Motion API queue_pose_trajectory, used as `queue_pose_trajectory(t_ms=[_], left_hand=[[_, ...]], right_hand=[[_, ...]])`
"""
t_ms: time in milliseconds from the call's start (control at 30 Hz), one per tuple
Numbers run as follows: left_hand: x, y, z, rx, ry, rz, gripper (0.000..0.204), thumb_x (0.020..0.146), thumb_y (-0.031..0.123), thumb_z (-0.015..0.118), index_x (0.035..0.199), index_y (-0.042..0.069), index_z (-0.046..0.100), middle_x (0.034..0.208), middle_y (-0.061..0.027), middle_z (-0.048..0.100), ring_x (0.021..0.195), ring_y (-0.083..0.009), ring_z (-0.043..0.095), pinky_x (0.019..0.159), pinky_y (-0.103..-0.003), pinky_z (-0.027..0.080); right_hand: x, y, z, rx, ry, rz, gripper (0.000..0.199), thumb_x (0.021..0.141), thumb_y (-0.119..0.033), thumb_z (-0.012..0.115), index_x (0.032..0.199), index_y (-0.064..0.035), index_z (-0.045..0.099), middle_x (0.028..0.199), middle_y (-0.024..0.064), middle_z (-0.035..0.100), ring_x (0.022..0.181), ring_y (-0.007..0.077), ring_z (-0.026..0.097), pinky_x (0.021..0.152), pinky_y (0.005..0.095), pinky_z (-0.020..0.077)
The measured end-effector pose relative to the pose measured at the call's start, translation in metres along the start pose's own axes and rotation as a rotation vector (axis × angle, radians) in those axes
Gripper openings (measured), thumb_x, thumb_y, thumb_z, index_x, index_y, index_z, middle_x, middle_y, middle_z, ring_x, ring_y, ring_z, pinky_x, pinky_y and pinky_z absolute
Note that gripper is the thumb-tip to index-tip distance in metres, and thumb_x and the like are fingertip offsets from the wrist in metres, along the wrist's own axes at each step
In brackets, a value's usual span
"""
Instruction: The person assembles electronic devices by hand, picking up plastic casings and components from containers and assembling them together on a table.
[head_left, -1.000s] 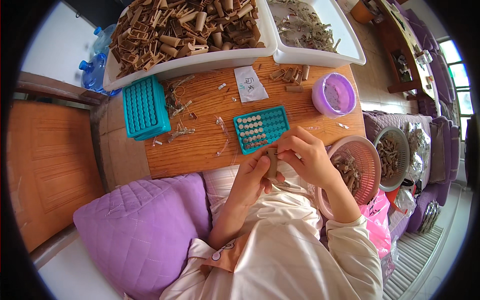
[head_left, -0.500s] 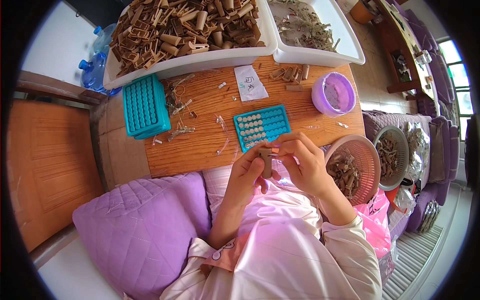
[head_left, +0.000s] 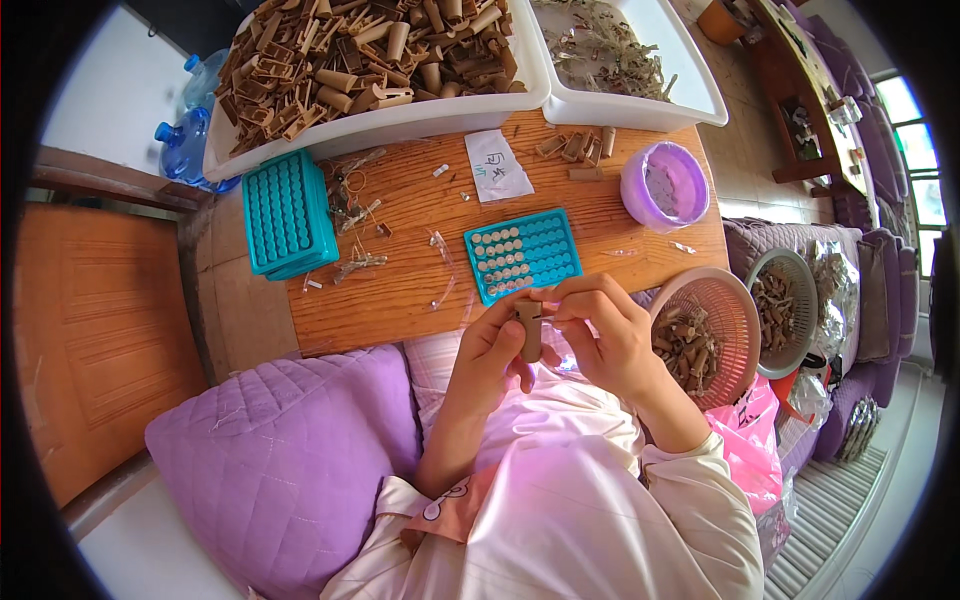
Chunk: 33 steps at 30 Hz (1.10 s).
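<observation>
My left hand (head_left: 487, 352) grips a short tan tube-shaped piece (head_left: 529, 331) upright, just in front of the wooden table's near edge. My right hand (head_left: 607, 335) pinches at the top of the same piece with thumb and forefinger. Right beyond my fingers a teal tray with rows of holes (head_left: 523, 254) lies on the table (head_left: 400, 290), part of its holes filled with pale pieces. A pink mesh basket (head_left: 735, 310) of tan pieces sits beside my right wrist.
A white bin (head_left: 400, 118) heaped with tan pieces and a second white bin (head_left: 660, 105) stand at the far edge. A stack of teal trays (head_left: 288, 212), a purple round tub (head_left: 666, 186), a paper slip (head_left: 497, 166), a purple cushion (head_left: 270, 460), a grey basket (head_left: 790, 300).
Both hands have risen slightly toward the table edge with the tan piece, which is now held upright between them.
</observation>
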<state>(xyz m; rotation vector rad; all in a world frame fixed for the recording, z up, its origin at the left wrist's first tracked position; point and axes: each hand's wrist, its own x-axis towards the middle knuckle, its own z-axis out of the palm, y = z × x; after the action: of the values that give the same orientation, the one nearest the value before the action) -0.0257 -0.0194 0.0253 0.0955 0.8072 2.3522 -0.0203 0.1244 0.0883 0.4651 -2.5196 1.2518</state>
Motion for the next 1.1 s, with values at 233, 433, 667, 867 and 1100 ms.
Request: queue_pose_trajectory(t_ms=[233, 433, 667, 867, 1100], left_hand=[[-0.002, 0.002, 0.004, 0.006, -0.035, -0.020, 0.049, 0.085, 0.033, 0.045, 0.119, -0.001, 0.034, 0.094, -0.0088, 0.054, 0.070, -0.0143, 0.060, 0.038, -0.016, 0.044], [-0.001, 0.001, -0.001, 0.066, -0.082, 0.003, 0.049, 0.085, 0.034, 0.044, 0.119, 0.000, 0.035, 0.088, -0.0070, 0.055, 0.070, -0.0133, 0.060, 0.039, -0.016, 0.044], [-0.001, -0.001, 0.001, 0.139, 0.034, -0.020, 0.043, 0.088, 0.030, 0.040, 0.119, 0.000, 0.035, 0.089, -0.0062, 0.055, 0.070, -0.0118, 0.060, 0.040, -0.015, 0.042], [0.004, -0.010, 0.000, 0.279, 0.082, -0.094, 0.040, 0.089, 0.026, 0.038, 0.118, -0.001, 0.036, 0.092, -0.0052, 0.054, 0.067, -0.0106, 0.059, 0.039, -0.015, 0.040], [0.010, -0.024, -0.004, 0.209, -0.019, -0.195, 0.046, 0.087, 0.033, 0.042, 0.120, 0.003, 0.035, 0.090, -0.0052, 0.055, 0.063, -0.0122, 0.059, 0.039, -0.016, 0.042]], right_hand=[[-0.003, 0.002, -0.003, 0.023, -0.027, -0.038, 0.015, 0.068, 0.006, 0.057, 0.080, 0.0003, 0.050, 0.087, 0.0108, 0.053, 0.077, 0.0235, 0.057, 0.063, 0.0296, 0.0486], [-0.002, 0.000, -0.001, 0.023, -0.054, -0.035, 0.014, 0.067, 0.006, 0.057, 0.078, 0.0008, 0.050, 0.086, 0.0105, 0.052, 0.080, 0.0236, 0.056, 0.064, 0.0297, 0.0486], [-0.003, 0.006, 0.004, -0.004, -0.078, -0.023, 0.013, 0.066, 0.005, 0.058, 0.075, 0.0005, 0.049, 0.088, 0.0096, 0.052, 0.080, 0.0237, 0.057, 0.061, 0.0302, 0.0488], [-0.005, 0.029, -0.001, 0.088, -0.182, 0.168, 0.012, 0.066, 0.007, 0.056, 0.071, -0.0007, 0.050, 0.083, 0.0095, 0.055, 0.068, 0.0230, 0.057, 0.058, 0.0286, 0.0462], [-0.004, 0.039, -0.021, 0.230, -0.396, 0.207, 0.013, 0.066, 0.003, 0.056, 0.078, -0.0007, 0.051, 0.088, 0.0096, 0.055, 0.081, 0.0258, 0.053, 0.066, 0.0310, 0.0435]])
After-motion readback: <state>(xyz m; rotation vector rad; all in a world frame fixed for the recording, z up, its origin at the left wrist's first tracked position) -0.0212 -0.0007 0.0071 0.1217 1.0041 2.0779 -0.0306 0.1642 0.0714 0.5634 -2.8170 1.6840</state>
